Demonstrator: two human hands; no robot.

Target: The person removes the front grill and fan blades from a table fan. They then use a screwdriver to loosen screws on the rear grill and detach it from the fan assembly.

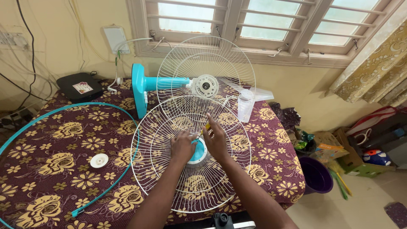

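- Front fan grille (190, 169) lies flat on the floral worktop (55, 140).
- Left hand (183, 146) presses its teal hub (198, 153), fingers curled.
- Right hand (216, 142) pinches a small yellow tool (207, 126).
- Fan body (169, 85) stands behind.

- Low in the frame's centre, our left hand (183, 146) and right hand (217, 142) rest on the white wire fan guard (161, 178), beside its teal hub (198, 153).
- The teal fan body (142, 87) stands above them on the bench (55, 140).
- A teal rim ring (127, 161) curves at left.
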